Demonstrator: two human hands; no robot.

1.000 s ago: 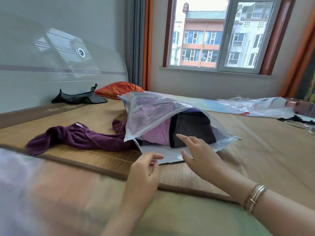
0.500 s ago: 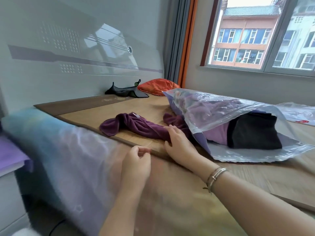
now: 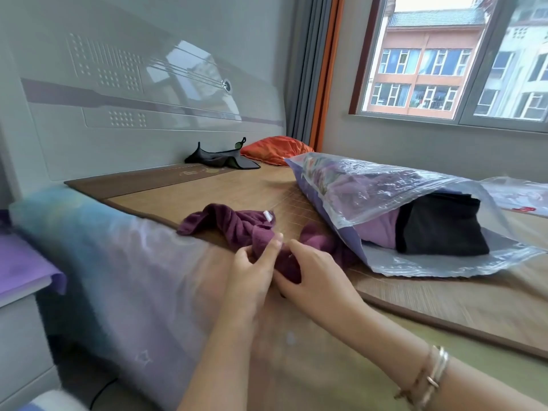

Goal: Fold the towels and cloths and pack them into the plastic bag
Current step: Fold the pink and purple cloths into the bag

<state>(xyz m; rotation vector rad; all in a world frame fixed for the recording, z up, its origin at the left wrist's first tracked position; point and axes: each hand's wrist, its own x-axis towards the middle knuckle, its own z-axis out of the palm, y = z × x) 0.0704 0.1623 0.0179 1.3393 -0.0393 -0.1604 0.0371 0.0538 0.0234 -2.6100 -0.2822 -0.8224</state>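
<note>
I have both hands, left hand (image 3: pixel 252 269) and right hand (image 3: pixel 314 277), gripping the crumpled purple towel (image 3: pixel 234 225); next I judge it needs spreading flat for folding.

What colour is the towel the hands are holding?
Dark purple. The towel shows best in the head view, the only one here.

Orange pillow (image 3: pixel 275 149) and black pouch (image 3: pixel 221 159) by the headboard (image 3: pixel 118 93), window (image 3: pixel 450 60) beyond
</note>
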